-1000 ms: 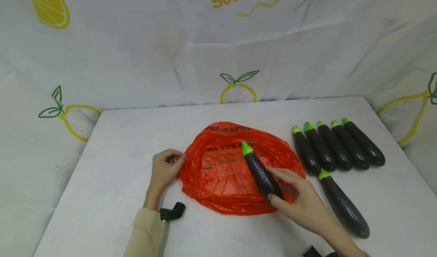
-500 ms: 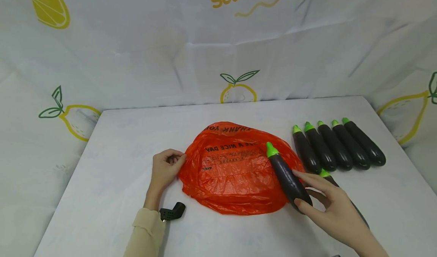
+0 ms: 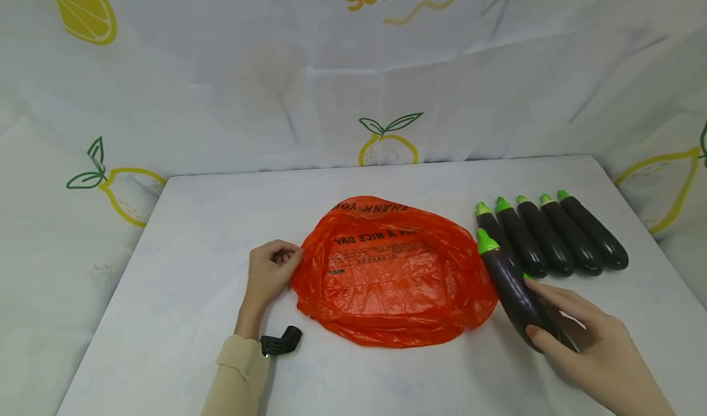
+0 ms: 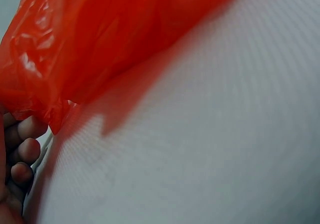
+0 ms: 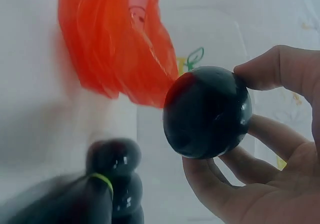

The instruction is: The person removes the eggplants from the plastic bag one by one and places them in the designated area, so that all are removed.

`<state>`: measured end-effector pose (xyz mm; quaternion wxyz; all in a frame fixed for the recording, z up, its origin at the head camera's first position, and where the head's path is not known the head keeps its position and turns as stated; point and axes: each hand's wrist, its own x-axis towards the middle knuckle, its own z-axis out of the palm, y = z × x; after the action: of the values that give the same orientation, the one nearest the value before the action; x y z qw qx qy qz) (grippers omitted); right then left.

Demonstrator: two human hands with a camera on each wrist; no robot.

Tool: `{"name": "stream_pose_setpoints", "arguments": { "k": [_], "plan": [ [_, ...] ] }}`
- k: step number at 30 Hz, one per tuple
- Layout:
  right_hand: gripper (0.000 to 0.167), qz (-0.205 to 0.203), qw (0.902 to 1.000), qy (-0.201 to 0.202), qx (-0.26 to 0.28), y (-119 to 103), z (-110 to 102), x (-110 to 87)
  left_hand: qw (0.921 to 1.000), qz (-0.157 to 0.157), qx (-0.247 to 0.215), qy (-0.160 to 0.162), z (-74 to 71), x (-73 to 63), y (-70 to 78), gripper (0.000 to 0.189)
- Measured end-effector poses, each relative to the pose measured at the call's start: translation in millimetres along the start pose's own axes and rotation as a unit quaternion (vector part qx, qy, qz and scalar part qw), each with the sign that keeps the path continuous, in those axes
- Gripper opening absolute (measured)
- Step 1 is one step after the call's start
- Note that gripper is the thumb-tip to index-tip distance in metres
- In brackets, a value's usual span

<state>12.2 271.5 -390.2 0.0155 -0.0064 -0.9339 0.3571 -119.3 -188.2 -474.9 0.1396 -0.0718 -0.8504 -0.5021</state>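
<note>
My right hand (image 3: 591,342) grips a dark purple eggplant (image 3: 512,290) near its round lower end, thumb on one side and fingers on the other. Its green stem tip points away, just right of the red plastic bag (image 3: 386,324). In the right wrist view, the eggplant's round end (image 5: 207,114) faces the camera, pinched between thumb and fingers. My left hand (image 3: 269,272) pinches the bag's left rim, which the left wrist view shows beside curled fingers (image 4: 27,149). The bag lies mouth up and spread wide, with printed lettering showing inside.
Several more eggplants (image 3: 580,235) lie side by side at the table's back right. Another eggplant (image 5: 65,204) on the table is mostly hidden behind the right hand in the head view. A black wrist device (image 3: 282,341) sits by the left wrist. A lemon-print cloth (image 3: 248,97) hangs behind.
My right hand has carried the eggplant rightward, from above the bag to beyond its right edge. My left hand has stayed at the bag's rim.
</note>
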Motion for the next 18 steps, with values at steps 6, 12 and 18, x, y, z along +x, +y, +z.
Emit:
{"name": "stream_pose_setpoints", "arguments": {
  "k": [6, 12, 18],
  "plan": [
    [0.068, 0.002, 0.9985, 0.053, -0.012, 22, -11, -5.1, 1.0, -0.001, -0.001, -0.001, 0.5, 0.0, -0.2, 0.004],
    [0.068, -0.003, 0.9961, 0.088, 0.001, 43, -24, -9.4, 1.0, -0.002, -0.004, -0.001, 0.6, 0.8, -0.3, 0.005],
    [0.078, 0.009, 0.9945, 0.105, 0.002, 67, -37, -13.9, 1.0, 0.002, -0.007, 0.0, 1.1, 0.7, -1.3, 0.004]
  ]
}}
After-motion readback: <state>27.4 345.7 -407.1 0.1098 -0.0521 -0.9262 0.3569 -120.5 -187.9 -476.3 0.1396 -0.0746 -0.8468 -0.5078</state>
